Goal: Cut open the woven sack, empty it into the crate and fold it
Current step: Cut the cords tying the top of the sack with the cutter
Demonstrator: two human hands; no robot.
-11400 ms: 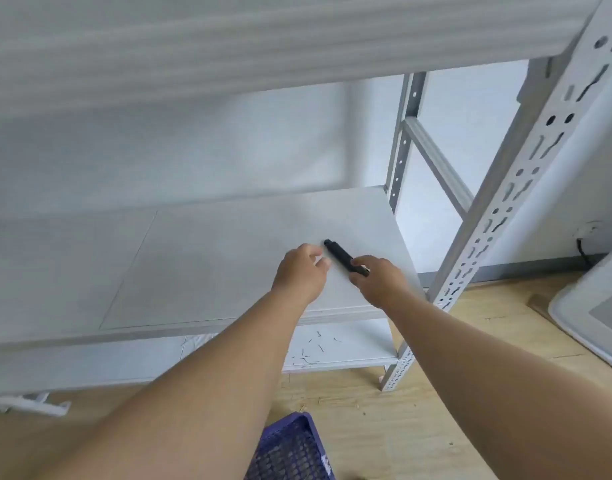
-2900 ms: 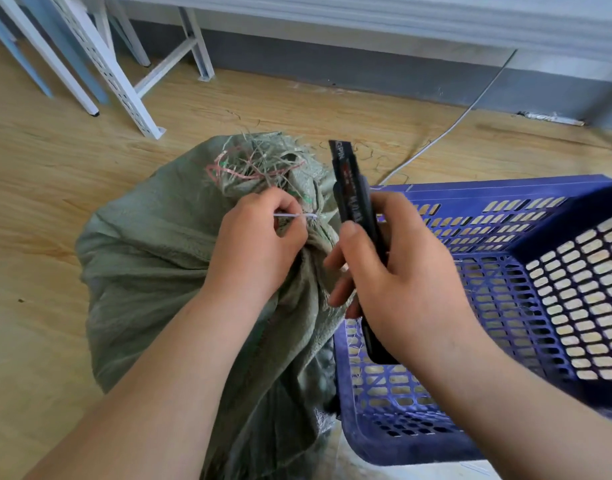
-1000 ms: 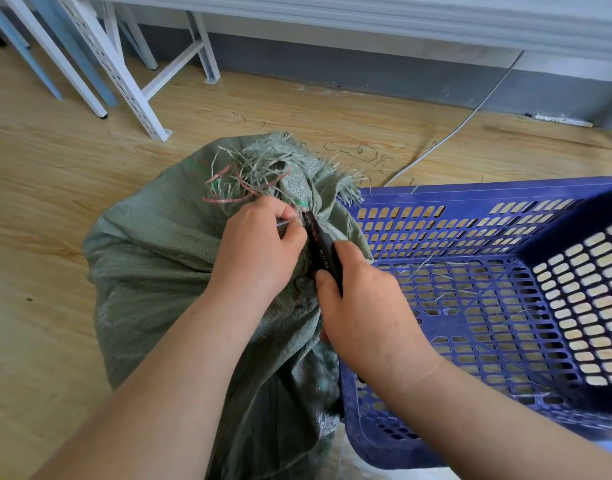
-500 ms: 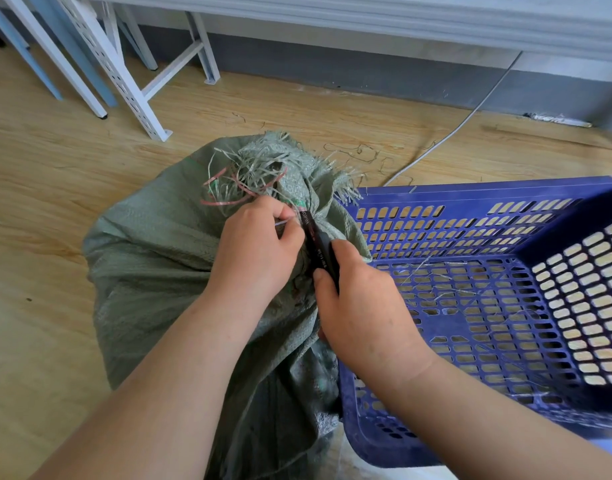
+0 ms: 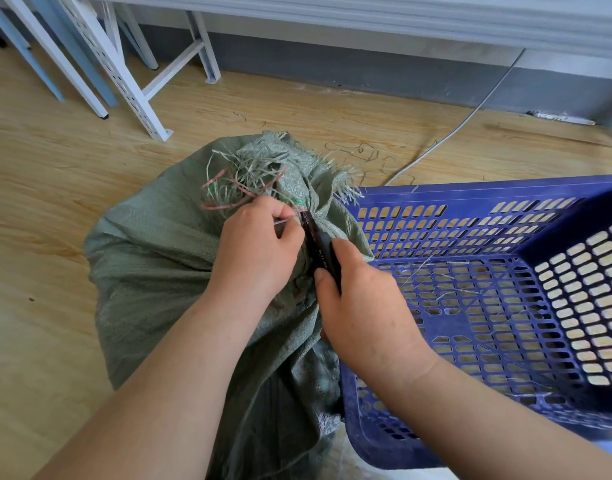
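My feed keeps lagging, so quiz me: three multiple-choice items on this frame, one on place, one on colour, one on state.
1. The crate stands where from the sack?
A. on its right
B. on its left
C. beneath it

2. The crate's colour?
A. red
B. blue
C. white

3. The sack's neck is
A. bunched shut
B. wide open
C. folded flat

Key: 1 A, the crate touches the sack's right side. 2 B, its slotted walls are blue. 3 A, the left hand pinches the tie there while the right hand holds the knife to it.
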